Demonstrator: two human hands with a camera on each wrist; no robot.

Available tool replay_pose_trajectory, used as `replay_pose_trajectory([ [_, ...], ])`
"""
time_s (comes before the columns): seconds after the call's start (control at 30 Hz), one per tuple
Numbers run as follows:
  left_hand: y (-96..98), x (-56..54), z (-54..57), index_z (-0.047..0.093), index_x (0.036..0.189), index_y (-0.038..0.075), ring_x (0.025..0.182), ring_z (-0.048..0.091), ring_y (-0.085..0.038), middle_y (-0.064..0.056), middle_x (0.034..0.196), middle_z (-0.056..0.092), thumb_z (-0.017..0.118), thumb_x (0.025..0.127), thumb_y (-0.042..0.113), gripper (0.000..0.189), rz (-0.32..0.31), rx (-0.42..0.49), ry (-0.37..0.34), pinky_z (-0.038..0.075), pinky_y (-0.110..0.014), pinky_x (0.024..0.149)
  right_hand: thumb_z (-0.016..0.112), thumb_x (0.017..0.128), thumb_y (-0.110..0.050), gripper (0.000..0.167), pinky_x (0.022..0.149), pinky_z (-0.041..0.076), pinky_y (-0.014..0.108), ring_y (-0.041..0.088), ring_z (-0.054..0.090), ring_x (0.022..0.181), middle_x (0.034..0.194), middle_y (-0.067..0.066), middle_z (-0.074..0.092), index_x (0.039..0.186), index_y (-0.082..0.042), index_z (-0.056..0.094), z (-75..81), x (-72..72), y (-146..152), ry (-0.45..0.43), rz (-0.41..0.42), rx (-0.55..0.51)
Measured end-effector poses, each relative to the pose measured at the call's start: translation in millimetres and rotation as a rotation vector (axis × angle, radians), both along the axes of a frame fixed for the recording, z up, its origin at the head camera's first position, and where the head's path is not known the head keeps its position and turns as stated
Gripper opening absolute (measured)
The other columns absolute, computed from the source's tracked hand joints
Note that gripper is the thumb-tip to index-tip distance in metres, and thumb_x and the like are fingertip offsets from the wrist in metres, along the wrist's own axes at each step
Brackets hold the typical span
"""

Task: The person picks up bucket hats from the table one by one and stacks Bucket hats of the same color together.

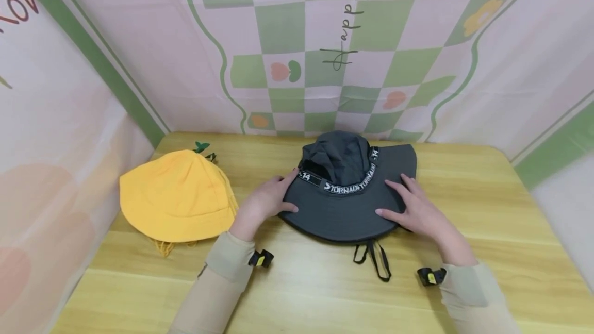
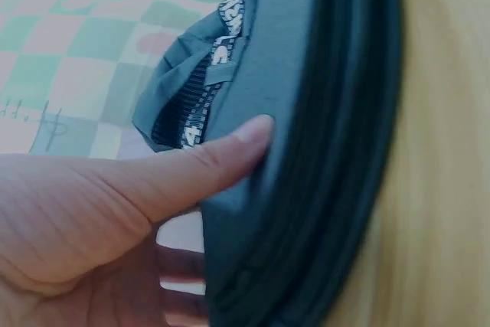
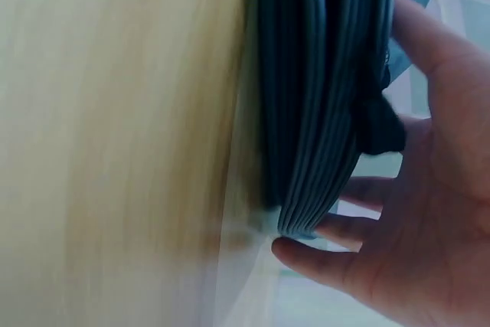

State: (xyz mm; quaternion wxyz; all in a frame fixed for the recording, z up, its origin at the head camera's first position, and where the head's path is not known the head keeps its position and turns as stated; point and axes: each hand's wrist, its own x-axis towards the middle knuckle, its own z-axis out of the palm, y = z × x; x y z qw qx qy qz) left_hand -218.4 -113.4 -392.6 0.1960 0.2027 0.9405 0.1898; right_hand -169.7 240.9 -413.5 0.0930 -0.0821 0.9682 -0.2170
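Note:
A dark grey bucket hat (image 1: 343, 215), with a white-lettered "TORNADO" band round its crown, lies brim down on the table. Both wrist views show several brim layers (image 3: 325, 97) stacked at its edge. My left hand (image 1: 263, 201) touches its left side, the thumb on top of the brim and the index finger near the band. At the right side, my right hand (image 1: 419, 210) rests with thumb and fingers spread on the brim. Its lower fingers (image 3: 314, 262) lie along the stacked edges in the right wrist view. Black cord loops (image 1: 373, 259) hang out at the front.
To the left sits a yellow bucket hat (image 1: 178, 197) with a green sprout ornament (image 1: 201, 147) and yellow cords beneath. The wooden table (image 1: 315, 293) meets a checkered cloth backdrop (image 1: 325, 71) at the back. Each wrist wears a small black camera mount (image 1: 261, 258).

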Motion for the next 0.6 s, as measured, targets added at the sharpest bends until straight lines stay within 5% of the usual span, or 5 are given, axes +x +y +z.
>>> replay_pose_trajectory([
  [0.23, 23.4, 3.7, -13.9, 0.02, 0.16, 0.016, 0.129, 0.056, -0.039, -0.026, 0.149, 0.047, 0.07, 0.092, 0.041, 0.089, -0.105, 0.034, 0.131, 0.048, -0.047, 0.106, 0.073, 0.089, -0.045, 0.087, 0.105, 0.03, 0.072, 0.063, 0.027, 0.134, 0.15, 0.045, 0.023, 0.148, 0.008, 0.039, 4.7, 14.8, 24, 0.031, -0.032, 0.024],
  [0.6, 60.4, 6.7, -7.2, 0.013, 0.162, 0.02, 0.139, 0.049, -0.034, -0.026, 0.158, 0.034, 0.056, 0.101, 0.035, 0.075, -0.325, -0.019, 0.068, 0.043, -0.038, 0.113, 0.067, 0.095, -0.034, 0.079, 0.103, 0.021, 0.078, 0.071, 0.019, 0.132, 0.147, 0.052, 0.016, 0.149, 0.012, 0.031, -2.0, 39.1, 76, 0.04, -0.048, -0.016],
])
